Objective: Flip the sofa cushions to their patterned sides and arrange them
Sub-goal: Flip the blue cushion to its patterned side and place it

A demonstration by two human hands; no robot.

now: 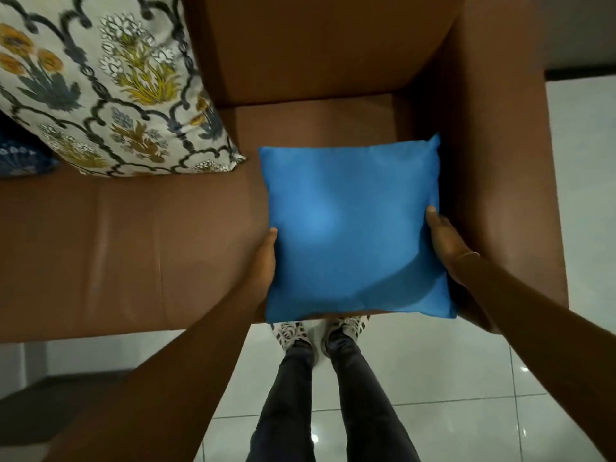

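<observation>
At centre frame, slightly toward 3 o'clock, a plain blue cushion [353, 228] is held above the seat of a brown sofa [133, 248], its unpatterned face turned up toward the camera. Both hands grip it by opposite edges. The left hand [265, 261] clasps the 9 o'clock edge, thumb lying on the top face and the other fingers hidden beneath. The right hand [445, 241] clasps the 3 o'clock edge the same way, thumb on top, with a thin band visible at the wrist. The cushion's 6 o'clock edge overhangs the front of the seat and covers the toes of the person's patterned shoes [293, 333], which stand on a pale tiled floor [466, 378]. Its 3 o'clock side sits close to the sofa's armrest [493, 145]. Toward 10 o'clock, a floral cushion [110, 85] leans against the backrest with its patterned side showing, well apart from the blue one. At 9 o'clock, a dark blue cushion [20, 158] peeks out from under the floral one, mostly cut off by the frame edge.
</observation>
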